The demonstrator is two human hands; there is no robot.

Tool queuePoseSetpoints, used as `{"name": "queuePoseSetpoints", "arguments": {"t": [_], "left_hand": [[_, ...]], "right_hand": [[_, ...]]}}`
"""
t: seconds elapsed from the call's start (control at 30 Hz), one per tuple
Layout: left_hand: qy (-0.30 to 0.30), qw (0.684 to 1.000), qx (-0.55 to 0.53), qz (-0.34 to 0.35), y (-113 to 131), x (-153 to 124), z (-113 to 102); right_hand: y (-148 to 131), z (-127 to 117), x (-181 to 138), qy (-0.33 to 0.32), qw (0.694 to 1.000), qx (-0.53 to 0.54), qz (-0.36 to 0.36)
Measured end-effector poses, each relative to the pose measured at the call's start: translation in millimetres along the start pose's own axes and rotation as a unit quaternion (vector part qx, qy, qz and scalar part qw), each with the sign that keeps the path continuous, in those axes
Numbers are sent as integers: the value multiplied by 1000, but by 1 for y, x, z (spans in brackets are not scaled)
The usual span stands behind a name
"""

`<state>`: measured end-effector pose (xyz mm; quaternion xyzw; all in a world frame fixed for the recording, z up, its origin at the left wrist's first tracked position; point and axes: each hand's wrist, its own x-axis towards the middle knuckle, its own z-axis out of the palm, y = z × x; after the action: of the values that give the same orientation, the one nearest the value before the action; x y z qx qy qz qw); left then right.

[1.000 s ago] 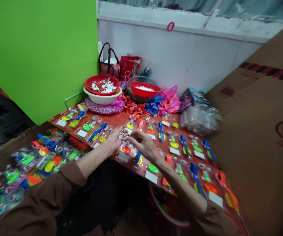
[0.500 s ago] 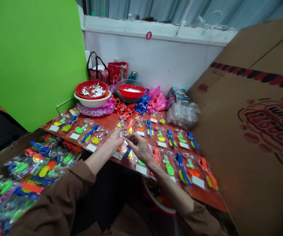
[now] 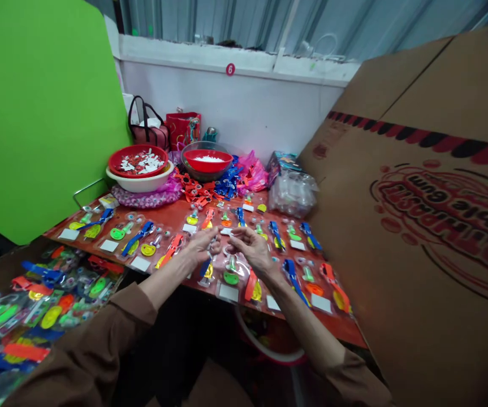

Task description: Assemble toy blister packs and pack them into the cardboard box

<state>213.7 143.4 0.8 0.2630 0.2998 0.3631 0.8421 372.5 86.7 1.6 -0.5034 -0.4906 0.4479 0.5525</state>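
My left hand [image 3: 203,243] and my right hand [image 3: 250,247] meet over the middle of the red table [image 3: 176,212]. Both pinch a small clear packet [image 3: 222,244] held between them just above the table top. Under and around the hands lie several clear toy packs [image 3: 230,271], each with a blue or orange strap, a green or yellow disc and a white card. What lies inside the packet in my fingers is too small to make out.
A red bowl of white pieces [image 3: 137,161] sits in a white basin at the back left. A second red bowl [image 3: 207,160] stands beside it, with loose straps [image 3: 210,189] in front. A box of filled packs [image 3: 35,299] is at left, cardboard [image 3: 417,226] at right.
The camera has swung right and up, so the table has slid left in view. My hands stay together over the table middle, still pinching the small packet.
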Motion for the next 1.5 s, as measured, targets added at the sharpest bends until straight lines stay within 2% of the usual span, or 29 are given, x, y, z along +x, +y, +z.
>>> {"name": "queuePoseSetpoints", "arguments": {"t": [0.2,0.37,0.5,0.57,0.67,0.77,0.87,0.93,1.03,1.13,1.23,1.33,1.4,1.47,1.5], "left_hand": [[-38,994,94,-26,-24,-1,15],[-7,992,129,-7,-37,2,15],[18,991,131,-3,-42,6,8],[26,991,129,-5,-41,7,4],[30,992,126,-12,-37,8,2],[23,992,120,-25,-37,8,5],[8,992,114,-44,-42,7,12],[-4,992,112,-59,-45,6,19],[-25,991,105,-80,-51,5,29],[-45,990,97,-97,-55,5,38],[-58,989,88,-108,-58,3,45],[-56,989,76,-112,-60,1,48],[-51,990,65,-114,-60,2,48],[-44,991,53,-115,-59,3,47],[-41,992,46,-114,-59,5,46]], "right_hand": [[7,-12,0,-36,999,-12,3],[24,-24,-5,-41,997,-58,12],[28,-53,1,-24,989,-145,3],[27,-77,9,-3,977,-212,-27],[25,-114,23,37,932,-349,-93],[28,-136,32,16,894,-438,-88],[30,-133,30,-1,893,-441,-88],[28,-119,23,-9,913,-396,-100],[20,-93,6,-78,940,-314,-108],[11,-74,-8,-123,944,-277,-133],[5,-73,-16,-116,941,-277,-157],[5,-93,-14,-85,941,-283,-164],[6,-119,-7,-36,939,-301,-161],[10,-153,1,24,919,-361,-158],[12,-171,6,47,897,-411,-152]]}}
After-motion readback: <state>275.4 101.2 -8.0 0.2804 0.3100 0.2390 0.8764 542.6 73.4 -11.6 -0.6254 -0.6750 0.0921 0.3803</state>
